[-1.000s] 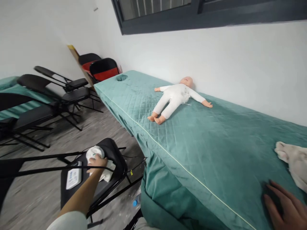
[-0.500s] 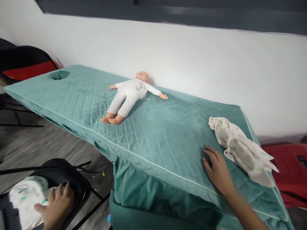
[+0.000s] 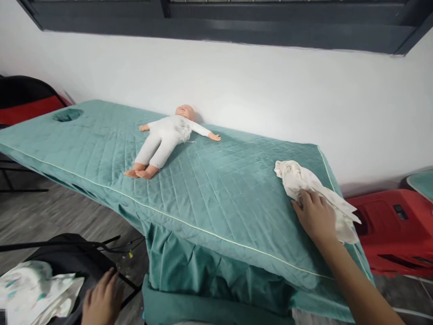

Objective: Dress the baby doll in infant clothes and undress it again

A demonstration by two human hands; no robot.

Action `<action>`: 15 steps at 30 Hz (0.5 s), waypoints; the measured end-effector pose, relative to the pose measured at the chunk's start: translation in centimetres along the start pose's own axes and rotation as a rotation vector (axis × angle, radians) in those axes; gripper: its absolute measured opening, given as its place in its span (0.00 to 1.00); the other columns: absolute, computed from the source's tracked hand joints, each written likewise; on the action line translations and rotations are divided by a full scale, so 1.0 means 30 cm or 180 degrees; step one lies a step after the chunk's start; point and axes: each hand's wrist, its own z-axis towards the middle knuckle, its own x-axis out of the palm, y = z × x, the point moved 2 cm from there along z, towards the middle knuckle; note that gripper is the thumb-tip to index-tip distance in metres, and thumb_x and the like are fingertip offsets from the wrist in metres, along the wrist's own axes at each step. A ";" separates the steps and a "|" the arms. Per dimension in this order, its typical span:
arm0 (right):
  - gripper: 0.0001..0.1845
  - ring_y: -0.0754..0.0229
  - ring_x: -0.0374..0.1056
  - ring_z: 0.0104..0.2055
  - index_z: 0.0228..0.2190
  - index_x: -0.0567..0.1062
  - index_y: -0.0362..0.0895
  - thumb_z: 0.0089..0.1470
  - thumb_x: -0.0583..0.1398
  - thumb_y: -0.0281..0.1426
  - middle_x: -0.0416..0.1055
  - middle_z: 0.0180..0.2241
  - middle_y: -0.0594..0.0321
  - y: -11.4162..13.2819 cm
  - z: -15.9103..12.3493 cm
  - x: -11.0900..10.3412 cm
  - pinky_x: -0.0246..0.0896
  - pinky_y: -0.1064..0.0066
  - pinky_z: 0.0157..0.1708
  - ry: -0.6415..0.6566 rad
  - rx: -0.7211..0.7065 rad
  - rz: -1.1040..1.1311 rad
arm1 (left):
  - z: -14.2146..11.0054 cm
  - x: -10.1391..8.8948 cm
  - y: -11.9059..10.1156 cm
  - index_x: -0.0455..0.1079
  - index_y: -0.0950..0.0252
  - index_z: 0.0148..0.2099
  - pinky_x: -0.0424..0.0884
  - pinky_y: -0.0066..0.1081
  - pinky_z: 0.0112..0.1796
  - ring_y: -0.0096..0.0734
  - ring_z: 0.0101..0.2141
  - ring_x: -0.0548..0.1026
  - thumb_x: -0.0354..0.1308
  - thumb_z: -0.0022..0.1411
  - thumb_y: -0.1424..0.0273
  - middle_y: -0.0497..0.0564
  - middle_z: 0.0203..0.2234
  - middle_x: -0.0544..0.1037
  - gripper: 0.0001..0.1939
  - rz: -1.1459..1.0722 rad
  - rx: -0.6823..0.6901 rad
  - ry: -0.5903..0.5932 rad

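Nearest me on the left, the left hand (image 3: pixel 103 301) is partly cut off by the lower edge of my view, its fingers stretched forward and the thumb set apart, over the right side of a black chair (image 3: pixel 79 259). I cannot tell whether it touches the seat. Just left of it, a crumpled white cloth with green marks (image 3: pixel 25 291) lies on that chair.

On the near right, the right hand (image 3: pixel 316 214) rests over a cream cloth (image 3: pixel 292 174), its fingers bent down onto the fabric; I cannot tell whether they pinch it or only press. That cloth lies bunched at the right end of a green quilted bed (image 3: pixel 219 189). To the right of the bed I see a red plastic object (image 3: pixel 389 221).

Farther off, left of centre, a doll in white (image 3: pixel 165 137) lies on its back on the bed, arms spread, head near the wall (image 3: pixel 253 90). A round hole (image 3: pixel 67 115) opens at the bed's far left, with a black-and-red chair (image 3: pixel 29 101) beyond. A dark window frame (image 3: pixel 219 27) runs along the top.
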 end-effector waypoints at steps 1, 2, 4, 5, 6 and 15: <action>0.16 0.45 0.69 0.46 0.46 0.72 0.43 0.64 0.53 0.39 0.73 0.48 0.50 0.012 0.011 0.003 0.61 0.59 0.39 0.0091 -0.0004 -0.0053 | -0.030 0.013 -0.034 0.70 0.66 0.49 0.67 0.52 0.54 0.52 0.53 0.74 0.41 0.64 0.61 0.65 0.53 0.75 0.22 -0.0186 0.0165 -0.0025; 0.15 0.47 0.70 0.45 0.44 0.73 0.43 0.64 0.52 0.38 0.74 0.46 0.51 0.026 0.022 0.007 0.59 0.61 0.37 0.0184 -0.0023 -0.0048 | -0.057 0.022 -0.069 0.71 0.65 0.48 0.71 0.48 0.52 0.51 0.50 0.76 0.44 0.63 0.61 0.64 0.50 0.77 0.20 -0.0411 0.0313 -0.0031; 0.15 0.50 0.70 0.44 0.40 0.74 0.45 0.66 0.49 0.37 0.74 0.44 0.53 0.045 0.045 0.018 0.57 0.63 0.34 0.0326 -0.0042 0.0090 | -0.092 0.016 -0.145 0.72 0.63 0.46 0.74 0.43 0.49 0.47 0.47 0.78 0.49 0.62 0.62 0.61 0.47 0.78 0.16 -0.0898 0.0484 -0.0073; 0.16 0.51 0.70 0.43 0.39 0.74 0.45 0.66 0.48 0.36 0.74 0.44 0.54 0.049 0.055 0.024 0.56 0.64 0.33 0.0350 -0.0020 0.0206 | -0.100 0.002 -0.184 0.73 0.62 0.46 0.75 0.41 0.48 0.45 0.47 0.78 0.49 0.63 0.64 0.59 0.47 0.78 0.15 -0.1144 0.0517 -0.0102; 0.16 0.51 0.70 0.43 0.38 0.74 0.45 0.66 0.48 0.36 0.74 0.43 0.54 0.048 0.065 0.030 0.56 0.64 0.33 0.0338 0.0023 0.0356 | -0.101 -0.017 -0.222 0.73 0.61 0.47 0.75 0.40 0.49 0.43 0.47 0.78 0.49 0.63 0.65 0.58 0.47 0.79 0.15 -0.1384 0.0487 -0.0097; 0.14 0.58 0.66 0.29 0.36 0.70 0.45 0.57 0.58 0.43 0.72 0.28 0.63 0.065 0.160 -0.031 0.58 0.67 0.32 -0.0262 0.1153 0.2896 | -0.051 -0.208 -0.404 0.74 0.59 0.34 0.77 0.35 0.43 0.40 0.38 0.79 0.48 0.64 0.47 0.51 0.33 0.81 0.24 -0.2214 -0.0154 0.0940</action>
